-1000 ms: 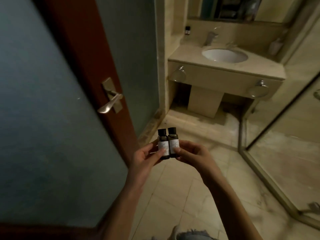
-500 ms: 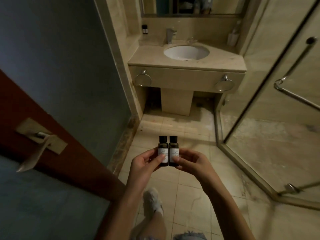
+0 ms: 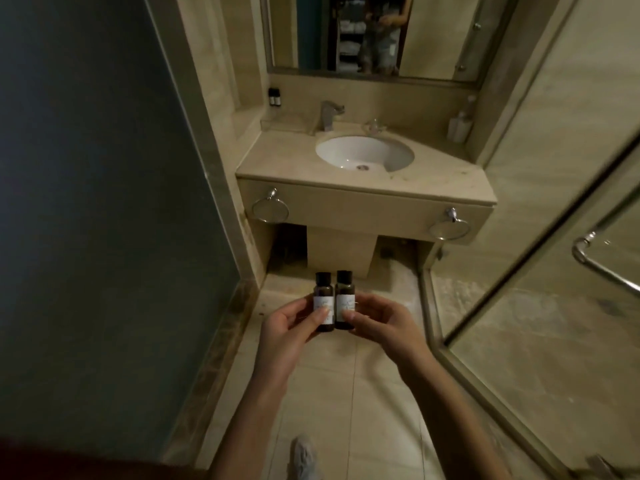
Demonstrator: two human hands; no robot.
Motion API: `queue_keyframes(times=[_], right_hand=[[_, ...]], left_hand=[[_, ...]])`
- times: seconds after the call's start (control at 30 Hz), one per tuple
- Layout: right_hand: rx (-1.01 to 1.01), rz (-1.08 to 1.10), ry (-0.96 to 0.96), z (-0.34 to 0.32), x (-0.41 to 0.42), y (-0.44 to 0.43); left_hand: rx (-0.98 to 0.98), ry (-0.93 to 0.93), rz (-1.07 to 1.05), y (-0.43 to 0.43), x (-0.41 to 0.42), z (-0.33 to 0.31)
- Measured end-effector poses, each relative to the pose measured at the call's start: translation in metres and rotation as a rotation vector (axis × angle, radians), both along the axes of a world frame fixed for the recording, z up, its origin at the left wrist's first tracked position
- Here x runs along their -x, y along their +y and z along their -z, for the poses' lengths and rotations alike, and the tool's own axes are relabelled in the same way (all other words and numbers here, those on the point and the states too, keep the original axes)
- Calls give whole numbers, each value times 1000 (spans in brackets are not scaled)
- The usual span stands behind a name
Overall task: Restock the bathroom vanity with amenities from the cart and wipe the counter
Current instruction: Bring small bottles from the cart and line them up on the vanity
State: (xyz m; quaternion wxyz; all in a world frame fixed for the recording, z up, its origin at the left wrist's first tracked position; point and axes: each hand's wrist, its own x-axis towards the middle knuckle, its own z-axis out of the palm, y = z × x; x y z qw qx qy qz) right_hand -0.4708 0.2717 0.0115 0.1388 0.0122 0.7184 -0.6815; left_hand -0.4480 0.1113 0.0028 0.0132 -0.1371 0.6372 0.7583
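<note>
Head view: at the frame's centre, the left grip (image 3: 294, 329) pinches the left bottle (image 3: 323, 293) and the right grip (image 3: 379, 323) pinches the right bottle (image 3: 345, 292), both upright and touching. They look light, rigid and probably slick, so hold the labelled bodies, not the caps. The counter (image 3: 277, 161) lies in the upper middle, well apart.

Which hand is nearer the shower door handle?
Right. The right hand is left of and below the handle; the left hand is farther left, beyond the bottles they hold.
</note>
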Motion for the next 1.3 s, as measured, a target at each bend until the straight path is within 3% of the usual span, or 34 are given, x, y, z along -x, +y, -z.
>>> queue_keyframes(times=[0.53, 1.03, 1.3], right_hand=[[20, 4, -120, 25, 191, -27], [76, 4, -86, 13, 492, -6], [90, -80, -111, 15, 603, -6]], left_hand=[[137, -92, 112, -32, 197, 23], [186, -12, 117, -13, 500, 5], [171, -67, 38, -11, 592, 10]])
